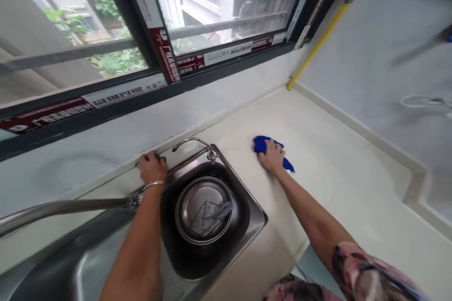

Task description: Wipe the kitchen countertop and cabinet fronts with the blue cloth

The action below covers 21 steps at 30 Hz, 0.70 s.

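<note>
My right hand (272,156) presses a bunched blue cloth (260,143) onto the pale countertop (328,160), to the right of the sink. Parts of the cloth stick out on both sides of the fingers. At the ledge behind the sink is my left hand (151,168), a bracelet at its wrist. Its fingers are curled, and a small dark bit shows beside them; what it is I cannot make out. Between my arms lies the steel sink (256,218), with a round metal strainer basin (183,230) inside. A crumpled grey cloth or wrapper (208,218) rests in that basin.
A thin curved spout (192,139) rises at the sink's back corner. A larger metal faucet (70,206) reaches in from the left over a second bowl (102,254). Dark-framed windows (226,68) stand behind the counter, and a yellow pipe (318,47) runs up the right corner.
</note>
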Each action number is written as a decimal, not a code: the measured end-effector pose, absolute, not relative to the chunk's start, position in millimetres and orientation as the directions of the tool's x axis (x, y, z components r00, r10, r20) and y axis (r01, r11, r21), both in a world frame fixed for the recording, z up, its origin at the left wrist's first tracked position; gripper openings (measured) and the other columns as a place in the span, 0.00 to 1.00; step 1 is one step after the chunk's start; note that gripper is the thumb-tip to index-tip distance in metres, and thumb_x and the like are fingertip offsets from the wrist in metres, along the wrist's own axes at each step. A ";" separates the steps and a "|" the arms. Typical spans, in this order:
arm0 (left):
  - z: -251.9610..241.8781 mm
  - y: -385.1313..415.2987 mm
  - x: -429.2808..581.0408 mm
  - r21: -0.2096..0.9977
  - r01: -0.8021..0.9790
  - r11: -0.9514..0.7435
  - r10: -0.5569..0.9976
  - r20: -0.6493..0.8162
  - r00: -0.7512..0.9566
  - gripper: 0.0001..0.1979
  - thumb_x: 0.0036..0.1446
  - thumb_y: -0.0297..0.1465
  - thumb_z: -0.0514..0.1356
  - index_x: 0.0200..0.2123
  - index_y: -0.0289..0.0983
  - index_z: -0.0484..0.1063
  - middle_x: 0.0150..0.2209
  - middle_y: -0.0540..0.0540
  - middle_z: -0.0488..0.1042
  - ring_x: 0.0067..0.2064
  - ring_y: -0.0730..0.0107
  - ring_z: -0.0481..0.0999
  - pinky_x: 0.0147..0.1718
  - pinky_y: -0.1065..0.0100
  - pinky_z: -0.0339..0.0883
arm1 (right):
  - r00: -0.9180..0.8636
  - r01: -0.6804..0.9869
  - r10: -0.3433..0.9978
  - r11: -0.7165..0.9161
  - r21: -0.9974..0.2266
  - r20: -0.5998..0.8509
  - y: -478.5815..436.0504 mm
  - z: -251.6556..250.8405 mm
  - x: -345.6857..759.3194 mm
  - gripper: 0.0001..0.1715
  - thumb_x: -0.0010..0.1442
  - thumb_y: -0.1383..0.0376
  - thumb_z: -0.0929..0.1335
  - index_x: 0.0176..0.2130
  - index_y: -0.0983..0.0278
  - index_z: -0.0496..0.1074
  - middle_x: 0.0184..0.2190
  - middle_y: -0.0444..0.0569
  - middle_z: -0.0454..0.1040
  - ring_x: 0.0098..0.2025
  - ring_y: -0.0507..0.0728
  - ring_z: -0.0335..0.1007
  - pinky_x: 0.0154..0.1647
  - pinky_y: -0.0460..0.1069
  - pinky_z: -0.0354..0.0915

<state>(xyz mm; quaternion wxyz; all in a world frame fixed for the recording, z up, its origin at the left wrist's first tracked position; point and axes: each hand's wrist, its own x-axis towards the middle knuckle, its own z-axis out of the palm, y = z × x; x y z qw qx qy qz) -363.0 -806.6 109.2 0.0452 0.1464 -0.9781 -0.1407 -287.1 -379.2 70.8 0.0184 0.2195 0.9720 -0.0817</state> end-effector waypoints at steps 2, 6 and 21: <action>112.1 -807.9 -357.6 0.309 -0.242 0.920 -0.271 0.054 -0.961 0.25 0.67 0.33 0.55 0.64 0.33 0.60 0.63 0.31 0.57 0.62 0.41 0.63 0.56 0.46 0.68 | -0.945 0.328 0.322 0.927 -0.183 -0.063 -402.7 71.7 -284.8 0.39 0.63 0.58 0.63 0.70 0.64 0.59 0.74 0.59 0.53 0.66 0.72 0.51 0.62 0.67 0.55; 121.8 -805.5 -339.8 0.300 -0.213 0.930 -0.241 0.058 -0.969 0.25 0.64 0.31 0.54 0.63 0.29 0.62 0.65 0.27 0.55 0.60 0.35 0.66 0.53 0.38 0.70 | -0.994 0.103 0.090 0.952 -0.290 -0.059 -432.9 70.0 -235.5 0.38 0.59 0.60 0.65 0.67 0.61 0.63 0.73 0.53 0.56 0.65 0.70 0.54 0.61 0.64 0.54; 102.6 -786.3 -154.6 0.590 0.316 0.743 0.167 0.294 -0.941 0.25 0.67 0.42 0.49 0.58 0.34 0.71 0.58 0.39 0.75 0.59 0.60 0.75 0.63 0.59 0.70 | -0.973 -0.197 -0.114 0.866 -0.459 0.202 -405.4 27.2 10.7 0.32 0.54 0.64 0.64 0.58 0.60 0.69 0.62 0.55 0.70 0.59 0.68 0.66 0.59 0.63 0.61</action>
